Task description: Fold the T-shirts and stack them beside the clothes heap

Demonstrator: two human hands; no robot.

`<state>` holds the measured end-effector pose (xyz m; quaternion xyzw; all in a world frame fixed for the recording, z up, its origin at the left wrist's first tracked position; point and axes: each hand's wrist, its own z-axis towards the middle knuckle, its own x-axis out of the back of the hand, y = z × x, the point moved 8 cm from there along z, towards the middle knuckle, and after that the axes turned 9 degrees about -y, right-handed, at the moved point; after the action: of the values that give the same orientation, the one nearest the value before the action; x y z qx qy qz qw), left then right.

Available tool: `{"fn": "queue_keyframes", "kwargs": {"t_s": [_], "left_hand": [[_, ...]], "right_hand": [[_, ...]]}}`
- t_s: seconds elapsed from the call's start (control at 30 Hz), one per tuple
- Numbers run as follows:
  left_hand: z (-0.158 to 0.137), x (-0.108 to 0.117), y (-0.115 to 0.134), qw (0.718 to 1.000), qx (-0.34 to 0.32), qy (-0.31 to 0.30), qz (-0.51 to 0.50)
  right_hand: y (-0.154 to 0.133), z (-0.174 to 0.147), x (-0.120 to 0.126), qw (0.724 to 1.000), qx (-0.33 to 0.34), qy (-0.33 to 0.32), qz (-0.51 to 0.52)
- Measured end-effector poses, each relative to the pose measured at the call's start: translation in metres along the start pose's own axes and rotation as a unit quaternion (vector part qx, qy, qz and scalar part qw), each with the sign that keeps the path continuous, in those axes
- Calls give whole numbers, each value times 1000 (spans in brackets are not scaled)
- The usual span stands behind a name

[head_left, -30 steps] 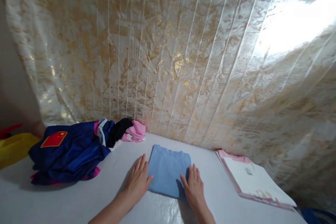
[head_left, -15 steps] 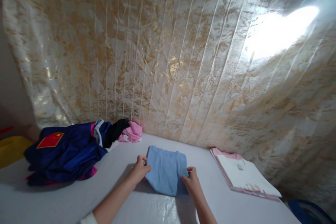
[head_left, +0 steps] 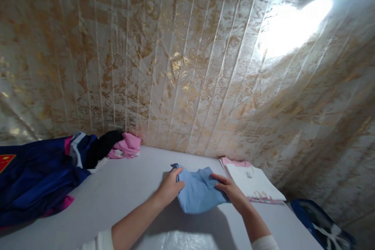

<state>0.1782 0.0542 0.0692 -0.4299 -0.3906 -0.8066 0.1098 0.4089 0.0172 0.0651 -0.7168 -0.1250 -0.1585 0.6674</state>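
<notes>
A folded light blue garment (head_left: 197,192) is held between my two hands, raised over the white table with its shadow beneath. My left hand (head_left: 171,187) grips its left edge, thumb on the near face. At its right edge, my right hand (head_left: 230,189) pinches the cloth between thumb and fingers. To the right lies a flat stack of folded clothes (head_left: 252,183), white on top with pink layers showing below.
Crumpled clothes lie at left: a dark blue garment (head_left: 35,179) with a red patch, a black piece (head_left: 102,148) and a pink one (head_left: 126,146). Clear plastic (head_left: 187,241) lies at the table's (head_left: 123,199) front. A blue-rimmed bag (head_left: 322,222) stands beyond the right edge.
The blue garment has been lifted and carried right, toward the folded stack, by both hands. The view has turned to the right, bringing more of the blue-rimmed bag into sight.
</notes>
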Motion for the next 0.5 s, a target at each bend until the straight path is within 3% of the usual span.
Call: {"fn": "queue_keyframes", "kwargs": {"t_s": [0.2, 0.3, 0.4, 0.5], "left_hand": [[113, -26, 89, 992, 14, -18, -126], [172, -51, 126, 985, 13, -34, -169], [203, -105, 138, 976, 41, -79, -200], [201, -174, 131, 959, 92, -152, -219]], "right_hand": [[-27, 14, 144, 998, -18, 48, -41], [-30, 20, 219, 995, -28, 72, -62], [7, 23, 277, 979, -69, 140, -135], [76, 23, 296, 954, -131, 192, -189]]}}
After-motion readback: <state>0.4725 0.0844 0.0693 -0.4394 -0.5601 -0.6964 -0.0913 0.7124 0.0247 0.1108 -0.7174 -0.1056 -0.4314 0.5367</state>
